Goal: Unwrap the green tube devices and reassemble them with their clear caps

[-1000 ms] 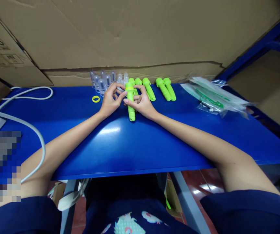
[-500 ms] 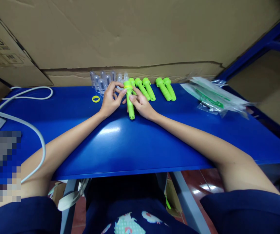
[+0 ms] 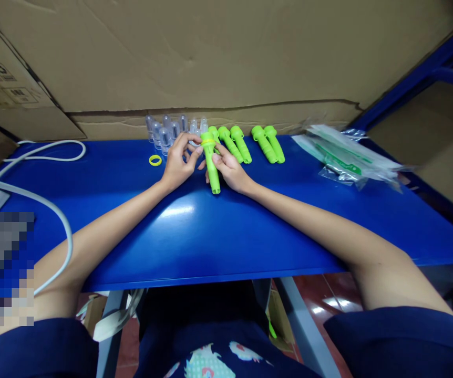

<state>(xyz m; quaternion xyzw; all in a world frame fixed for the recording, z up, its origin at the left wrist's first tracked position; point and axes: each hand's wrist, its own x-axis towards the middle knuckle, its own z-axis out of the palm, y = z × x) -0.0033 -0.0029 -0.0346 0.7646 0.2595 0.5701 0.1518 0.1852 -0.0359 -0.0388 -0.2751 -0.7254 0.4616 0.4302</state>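
Between my hands is a lime-green flashlight-shaped piece, its wide head pointing away from me and its narrow end towards me. A yellow ring sits around it just below the head. My right hand grips the body from the right, thumb on top. With fingers bent, my left hand pinches at the ring and head from the left. Another yellow ring lies on the blue table left of my left hand. More green flashlight-shaped pieces lie just beyond my right hand.
Several clear plastic domed caps stand at the back, by the cardboard wall. Two green pieces lie farther right, near clear plastic bags. A white cable loops over the left side, beside a pixelated patch.
The narrow end of the held green piece has swung slightly to the right. Both hands keep nearly the same place and grip.
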